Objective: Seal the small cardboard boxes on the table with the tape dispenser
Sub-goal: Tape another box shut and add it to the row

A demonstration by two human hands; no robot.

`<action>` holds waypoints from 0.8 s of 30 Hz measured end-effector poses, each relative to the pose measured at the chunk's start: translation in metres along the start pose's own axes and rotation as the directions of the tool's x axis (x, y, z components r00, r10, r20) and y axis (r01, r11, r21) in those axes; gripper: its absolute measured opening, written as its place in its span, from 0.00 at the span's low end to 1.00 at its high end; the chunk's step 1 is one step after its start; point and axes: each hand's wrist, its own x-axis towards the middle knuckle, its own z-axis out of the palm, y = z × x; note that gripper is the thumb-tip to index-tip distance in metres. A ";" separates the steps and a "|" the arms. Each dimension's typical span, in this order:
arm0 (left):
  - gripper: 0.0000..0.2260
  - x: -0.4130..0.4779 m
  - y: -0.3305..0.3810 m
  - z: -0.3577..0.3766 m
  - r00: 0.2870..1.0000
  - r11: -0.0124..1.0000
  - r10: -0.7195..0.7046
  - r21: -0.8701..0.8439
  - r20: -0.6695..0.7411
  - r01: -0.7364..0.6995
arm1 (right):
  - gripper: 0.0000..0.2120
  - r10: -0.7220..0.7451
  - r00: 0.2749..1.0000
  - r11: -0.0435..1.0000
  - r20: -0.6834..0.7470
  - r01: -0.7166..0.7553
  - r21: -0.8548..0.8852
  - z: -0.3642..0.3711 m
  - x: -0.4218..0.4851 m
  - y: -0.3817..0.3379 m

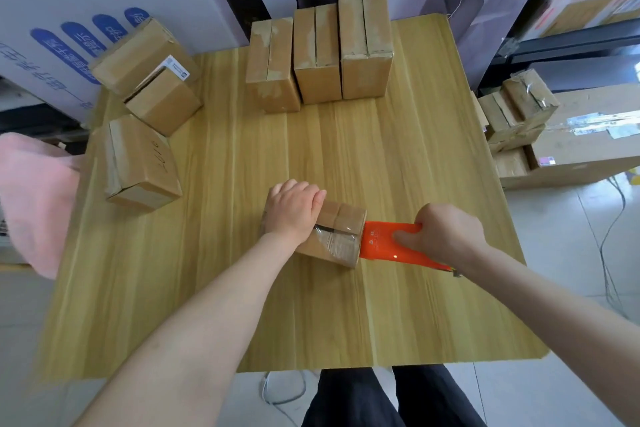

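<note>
One wooden table point(346, 149), six waiting boxes point(317, 56) parked beyond the box being taped point(343, 219) — left hand point(292, 208) curled over its top to pin it, right hand point(446, 232) clenched round the orange tape dispenser point(384, 239) at its right end, probably to wrap tape over that edge.

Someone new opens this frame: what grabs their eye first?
The orange tape dispenser stands out, gripped by the right hand near the middle of the table. Its front end is against a small cardboard box that the left hand holds. Next come three boxes standing in a row at the far edge, and a pink cloth at the left of the view.
</note>
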 end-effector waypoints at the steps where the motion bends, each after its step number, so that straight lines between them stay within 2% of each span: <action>1: 0.21 0.000 0.001 0.000 1.000 1.000 -0.002 0.005 0.001 0.002 | 0.20 0.005 1.000 1.000 -0.025 -0.005 -0.027 0.000 -0.001 -0.004; 4: 0.20 0.000 0.003 0.001 1.000 1.000 -0.002 0.025 0.000 0.002 | 0.19 0.057 0.998 0.997 -0.041 -0.059 -0.046 -0.002 -0.001 -0.015; 8: 0.19 -0.001 0.005 0.001 1.000 1.000 -0.012 0.010 0.001 0.012 | 0.19 0.151 0.987 0.987 0.058 -0.154 0.052 -0.010 0.005 -0.018; 11: 0.22 -0.005 0.006 0.000 1.000 0.999 -0.029 -0.014 0.008 0.029 | 0.16 0.192 0.977 0.980 0.088 -0.196 0.030 0.000 0.004 -0.029; 13: 0.26 -0.011 0.002 -0.001 1.000 0.997 -0.030 -0.067 -0.006 0.029 | 0.12 0.185 0.981 0.982 0.061 -0.186 0.015 0.016 0.000 -0.038; 15: 0.30 -0.018 -0.005 -0.001 1.000 0.995 0.000 -0.101 0.025 0.003 | 0.15 0.182 0.983 0.983 0.016 -0.182 0.013 0.026 -0.006 -0.037; 18: 0.35 -0.023 -0.014 -0.002 0.991 0.997 0.035 -0.073 0.128 -0.026 | 0.20 0.259 0.965 0.954 -0.035 -0.250 0.163 0.024 -0.011 -0.017; 19: 0.35 -0.025 -0.013 -0.002 0.991 0.998 -0.005 -0.064 0.131 0.013 | 0.22 0.286 0.957 0.933 -0.051 -0.266 0.241 0.021 -0.011 -0.009; 21: 0.35 -0.033 -0.006 -0.003 0.978 0.977 -0.187 -0.084 0.092 0.195 | 0.25 0.293 0.950 0.891 -0.104 -0.232 0.391 0.014 -0.012 0.004; 24: 0.31 -0.048 0.014 -0.007 0.871 0.856 -0.475 -0.161 0.127 0.491 | 0.26 0.249 0.951 0.779 -0.184 -0.083 0.622 0.000 -0.022 0.015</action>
